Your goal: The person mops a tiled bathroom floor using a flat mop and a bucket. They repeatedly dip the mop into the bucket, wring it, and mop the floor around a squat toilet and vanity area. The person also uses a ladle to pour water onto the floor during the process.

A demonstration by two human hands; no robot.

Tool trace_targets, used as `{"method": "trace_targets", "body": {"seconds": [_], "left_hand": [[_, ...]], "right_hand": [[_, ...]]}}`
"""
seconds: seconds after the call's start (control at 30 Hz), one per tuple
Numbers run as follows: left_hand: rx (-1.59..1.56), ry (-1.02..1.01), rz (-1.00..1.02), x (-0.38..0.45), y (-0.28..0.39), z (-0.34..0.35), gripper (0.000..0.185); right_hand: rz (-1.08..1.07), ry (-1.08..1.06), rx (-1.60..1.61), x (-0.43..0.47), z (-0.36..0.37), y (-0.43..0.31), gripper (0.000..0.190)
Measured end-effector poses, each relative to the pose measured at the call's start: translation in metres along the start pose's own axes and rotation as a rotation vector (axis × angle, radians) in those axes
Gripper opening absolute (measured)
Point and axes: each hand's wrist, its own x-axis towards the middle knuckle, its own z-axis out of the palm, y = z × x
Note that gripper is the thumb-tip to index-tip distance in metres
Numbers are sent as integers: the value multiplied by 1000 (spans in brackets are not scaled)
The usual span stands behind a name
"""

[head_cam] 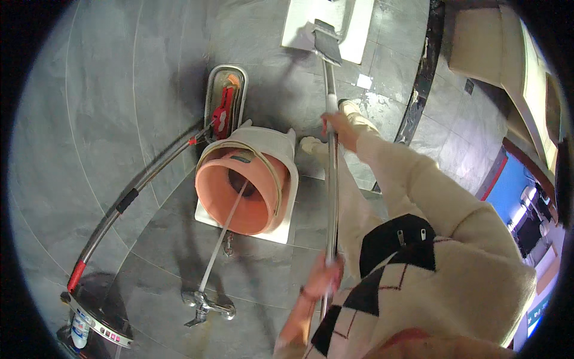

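Both my hands grip the long metal pole (332, 188) of a flat-headed mop. My right hand (343, 130) is closed around it higher in the picture, nearer the head. Lower down, my left hand (322, 274) holds the pole close to my body, slightly blurred. The grey mop head (327, 44) is over a white squat toilet pan (300, 27) at the top; whether it touches is unclear. Left of the pole, a pink plastic bucket (210, 193) tilts on a white plastic stool (269, 134). Water runs into it from a chrome wall tap (202, 307).
A mop with a red head and metal pole (154, 172) leans along the wall, its head in a narrow oblong tub (246, 87). A corner shelf (103, 330) with a bottle (80, 331) is at lower left. A dark threshold (419, 85) crosses the grey tiled floor, right.
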Motion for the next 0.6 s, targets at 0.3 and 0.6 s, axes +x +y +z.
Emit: {"method": "trace_targets", "body": {"seconds": [0.3,0.6], "left_hand": [[140,62,105,111,86,33,20],[176,48,185,-48,-4,20,24]], "right_hand": [[-150,4,-69,-32,14,-43,26],[-140,41,111,64,-18,-86,21]]}}
